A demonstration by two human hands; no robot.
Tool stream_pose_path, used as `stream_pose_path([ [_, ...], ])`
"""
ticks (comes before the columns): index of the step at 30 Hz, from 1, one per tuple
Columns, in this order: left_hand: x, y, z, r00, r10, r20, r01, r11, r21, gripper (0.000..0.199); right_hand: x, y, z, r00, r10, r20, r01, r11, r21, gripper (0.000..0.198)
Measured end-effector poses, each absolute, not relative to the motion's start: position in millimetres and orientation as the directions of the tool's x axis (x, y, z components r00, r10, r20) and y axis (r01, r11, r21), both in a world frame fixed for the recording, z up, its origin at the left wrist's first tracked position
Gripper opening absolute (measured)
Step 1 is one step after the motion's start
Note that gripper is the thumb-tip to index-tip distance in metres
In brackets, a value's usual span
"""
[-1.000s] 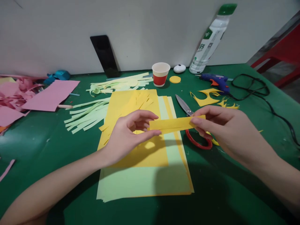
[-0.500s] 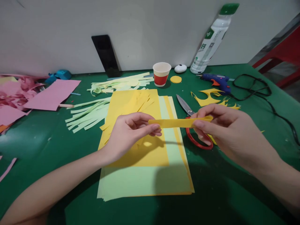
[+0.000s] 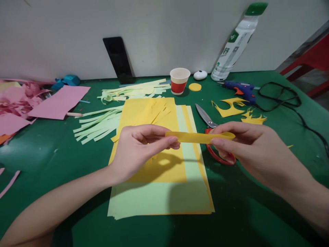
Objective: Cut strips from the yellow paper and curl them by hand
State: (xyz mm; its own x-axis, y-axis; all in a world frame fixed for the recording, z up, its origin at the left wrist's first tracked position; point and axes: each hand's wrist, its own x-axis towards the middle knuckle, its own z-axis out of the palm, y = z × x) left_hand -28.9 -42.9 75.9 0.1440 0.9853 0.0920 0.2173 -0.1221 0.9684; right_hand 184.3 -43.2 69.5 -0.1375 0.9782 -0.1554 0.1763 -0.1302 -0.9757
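A folded yellow paper strip [image 3: 194, 137] stretches level between my two hands, with a loop at its right end. My left hand [image 3: 144, 147] pinches its left end between thumb and fingers. Near the looped end, my right hand [image 3: 241, 147] grips the strip between thumb and forefinger. Beneath lies a yellow paper sheet [image 3: 164, 175] on a stack of light green sheets [image 3: 159, 200]. Yellow fringed paper [image 3: 158, 109] rests on the sheet, partly hidden by my left hand. Red-handled scissors [image 3: 205, 116] lie on the table, their handles partly behind my right hand.
Light green fringed strips [image 3: 102, 123], a paper cup [image 3: 179, 82], a yellow disc [image 3: 195, 87], a phone [image 3: 118, 60] and a leaning bottle [image 3: 238, 44] are farther back. A glue gun [image 3: 243, 90] with its cord and yellow scraps [image 3: 228, 108] lie right; pink paper [image 3: 60, 103] lies left.
The strip stays pinched between both hands. My right hand has lowered slightly, and the loop at the strip's right end looks a little wider. The whole view has shifted slightly.
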Motion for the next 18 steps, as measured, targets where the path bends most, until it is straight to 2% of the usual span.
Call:
stream_pose_path([
  [18, -30.2, -42.2, 79.4, 0.157, 0.985, 0.072, 0.207, -0.104, 0.973, 0.008, 184.0, -42.2, 72.5, -0.139, 0.968, -0.211, 0.166, -0.187, -0.968, 0.013],
])
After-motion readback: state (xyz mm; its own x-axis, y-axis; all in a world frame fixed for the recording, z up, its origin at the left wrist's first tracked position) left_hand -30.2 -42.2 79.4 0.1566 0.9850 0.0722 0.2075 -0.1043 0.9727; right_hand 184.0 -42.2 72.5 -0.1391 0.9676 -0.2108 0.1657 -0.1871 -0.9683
